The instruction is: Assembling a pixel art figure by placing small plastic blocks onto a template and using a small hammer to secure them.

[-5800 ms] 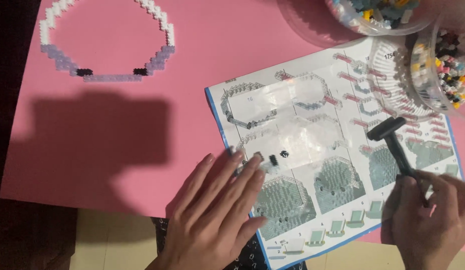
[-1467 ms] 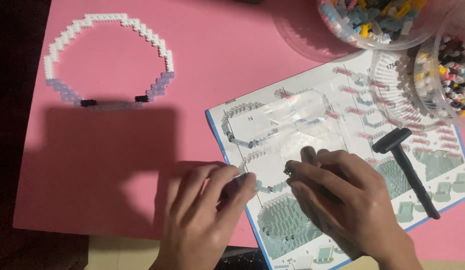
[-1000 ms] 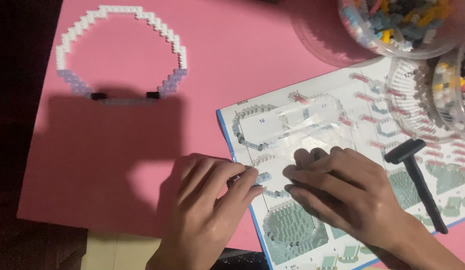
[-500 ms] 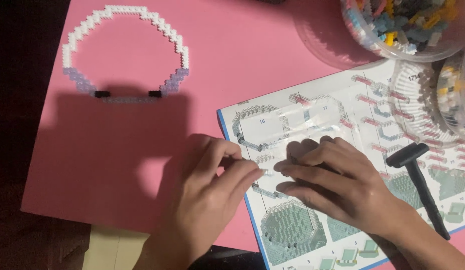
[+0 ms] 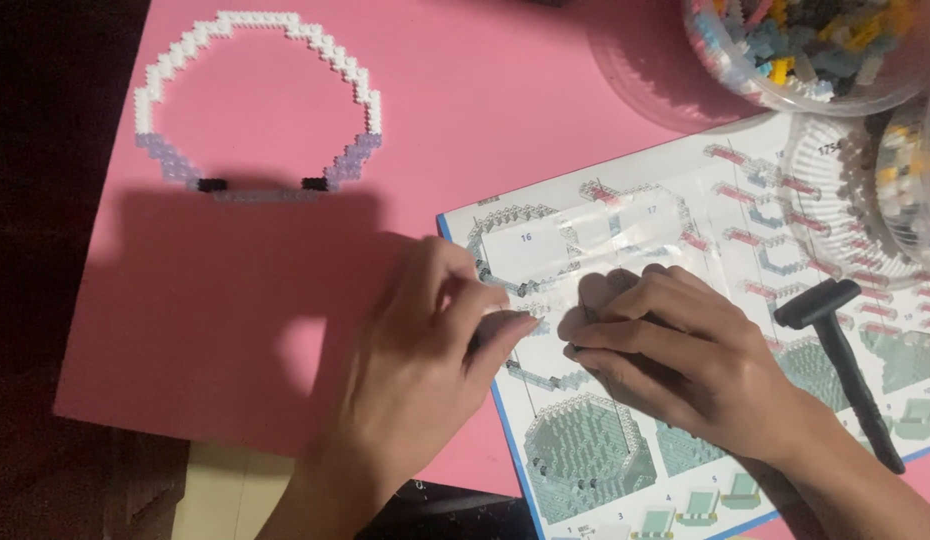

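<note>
Both hands rest on a printed instruction sheet point(image 5: 545, 245) of brick-building diagrams. My left hand point(image 5: 420, 360) lies across the sheet's left edge, with thumb and fingertips pinched together; what is between them is hidden. My right hand point(image 5: 685, 365) is curled just to the right, its fingertips pressed on a small dark brick point(image 5: 575, 350) that barely shows. The fingertips of the two hands nearly touch. A ring of tiny white and lilac bricks point(image 5: 257, 18) with two black bricks lies at the far left on the pink mat point(image 5: 235, 300).
A black hammer-shaped tool point(image 5: 835, 335) lies on the sheet to the right of my right hand. A clear tub of mixed coloured bricks point(image 5: 785, 50) stands at the far right, with a second clear container point(image 5: 915, 190) below it. The mat's near edge runs under my wrists.
My right hand let go of the black tool and moved left onto the sheet beside my left hand. Over the last second both hands have stayed close together, fingers shifting slightly.
</note>
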